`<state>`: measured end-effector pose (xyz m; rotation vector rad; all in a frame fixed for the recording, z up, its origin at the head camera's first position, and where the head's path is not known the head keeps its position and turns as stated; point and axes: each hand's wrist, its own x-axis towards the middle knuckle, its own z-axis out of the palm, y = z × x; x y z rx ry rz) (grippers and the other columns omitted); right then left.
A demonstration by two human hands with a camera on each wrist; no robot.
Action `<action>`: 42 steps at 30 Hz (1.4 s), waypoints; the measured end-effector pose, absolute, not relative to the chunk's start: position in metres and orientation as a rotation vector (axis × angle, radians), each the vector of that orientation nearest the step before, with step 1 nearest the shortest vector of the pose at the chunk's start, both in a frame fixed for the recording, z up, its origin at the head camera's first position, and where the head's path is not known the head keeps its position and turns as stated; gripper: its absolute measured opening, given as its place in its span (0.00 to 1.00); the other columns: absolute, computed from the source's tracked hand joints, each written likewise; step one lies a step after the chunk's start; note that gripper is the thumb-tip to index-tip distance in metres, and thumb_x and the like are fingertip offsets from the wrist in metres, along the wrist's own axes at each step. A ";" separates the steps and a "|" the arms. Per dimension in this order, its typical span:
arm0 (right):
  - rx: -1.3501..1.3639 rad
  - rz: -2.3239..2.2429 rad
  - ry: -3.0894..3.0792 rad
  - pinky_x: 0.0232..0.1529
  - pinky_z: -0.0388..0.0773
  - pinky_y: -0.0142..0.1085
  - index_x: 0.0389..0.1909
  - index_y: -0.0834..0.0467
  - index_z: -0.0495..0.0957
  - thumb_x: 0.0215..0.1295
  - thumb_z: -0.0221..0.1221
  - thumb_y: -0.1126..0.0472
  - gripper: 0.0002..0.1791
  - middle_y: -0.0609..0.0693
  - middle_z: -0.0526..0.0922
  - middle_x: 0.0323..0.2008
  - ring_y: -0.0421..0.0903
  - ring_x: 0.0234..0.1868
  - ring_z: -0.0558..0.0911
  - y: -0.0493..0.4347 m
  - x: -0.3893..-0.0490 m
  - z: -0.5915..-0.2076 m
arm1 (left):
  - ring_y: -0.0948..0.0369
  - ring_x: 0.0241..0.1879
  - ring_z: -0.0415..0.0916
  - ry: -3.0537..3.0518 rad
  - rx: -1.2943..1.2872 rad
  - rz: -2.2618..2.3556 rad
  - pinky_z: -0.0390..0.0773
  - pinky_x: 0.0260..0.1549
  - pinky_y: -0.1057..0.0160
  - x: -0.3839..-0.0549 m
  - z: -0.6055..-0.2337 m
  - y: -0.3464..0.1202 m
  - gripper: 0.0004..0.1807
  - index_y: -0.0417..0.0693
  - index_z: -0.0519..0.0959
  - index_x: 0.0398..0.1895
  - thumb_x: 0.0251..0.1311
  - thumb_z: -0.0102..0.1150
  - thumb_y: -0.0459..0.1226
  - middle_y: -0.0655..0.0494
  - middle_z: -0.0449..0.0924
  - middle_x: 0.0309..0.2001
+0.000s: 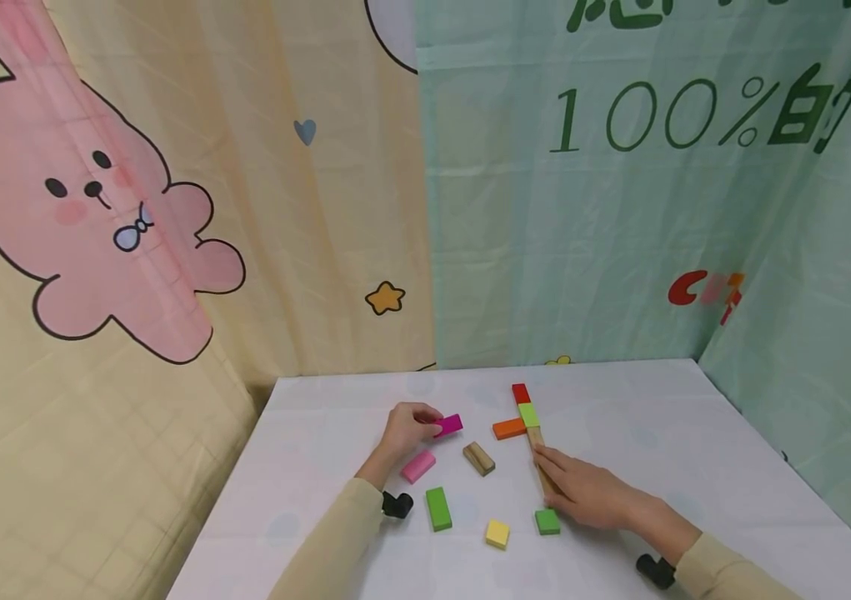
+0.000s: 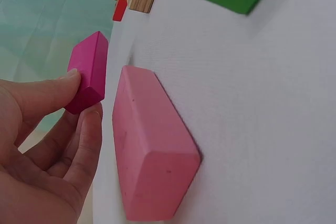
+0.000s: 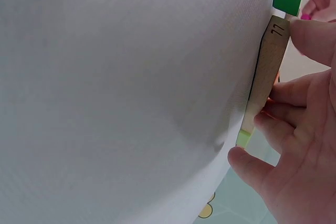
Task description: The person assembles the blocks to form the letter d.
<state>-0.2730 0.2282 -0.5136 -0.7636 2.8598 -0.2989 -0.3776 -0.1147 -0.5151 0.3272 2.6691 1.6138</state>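
My left hand [image 1: 407, 429] pinches a magenta block [image 1: 450, 425] between thumb and fingertips. In the left wrist view the magenta block [image 2: 89, 72] appears held up, near a pink block [image 2: 152, 150] on the table. My right hand [image 1: 592, 487] rests its fairly straight fingers along a long plain wooden block [image 1: 543, 479], partly hidden under them. The right wrist view shows printed marks on that wooden block [image 3: 268, 66], with the thumb at its near end. Beyond it in line lie a light green block [image 1: 528, 414] and a red block [image 1: 520, 393]; an orange block [image 1: 509, 429] sticks out leftward.
Between the hands lies a brown wood-grain block [image 1: 479, 458]. Nearer are a long green block [image 1: 438, 509], a yellow block [image 1: 497, 534] and a short green block [image 1: 548, 522]. The white-covered table [image 1: 350, 533] ends at printed curtains [image 1: 335, 208] behind and beside it.
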 end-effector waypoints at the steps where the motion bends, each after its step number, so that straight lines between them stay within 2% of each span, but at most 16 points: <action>1: -0.765 -0.298 2.861 0.65 0.69 0.51 0.79 0.53 0.54 0.72 0.54 0.36 0.43 0.50 0.55 0.78 0.51 0.74 0.63 0.228 -0.273 -0.514 | 0.58 0.39 0.78 2.667 0.324 1.616 0.80 0.41 0.60 -0.378 -0.516 -0.114 0.06 0.50 0.89 0.39 0.59 0.71 0.33 0.58 0.84 0.37; 20: -0.730 -0.311 2.869 0.65 0.69 0.52 0.79 0.53 0.54 0.71 0.55 0.36 0.44 0.50 0.55 0.78 0.51 0.74 0.63 0.226 -0.272 -0.516 | 0.59 0.36 0.79 2.646 0.346 1.641 0.81 0.36 0.62 -0.379 -0.521 -0.095 0.07 0.52 0.89 0.38 0.57 0.72 0.33 0.59 0.84 0.37; 42: -0.733 -0.302 2.882 0.63 0.70 0.51 0.79 0.52 0.55 0.70 0.55 0.36 0.44 0.49 0.55 0.78 0.51 0.74 0.63 0.225 -0.273 -0.518 | 0.60 0.38 0.77 2.640 0.317 1.600 0.80 0.37 0.62 -0.380 -0.523 -0.071 0.07 0.53 0.89 0.38 0.57 0.72 0.33 0.60 0.84 0.37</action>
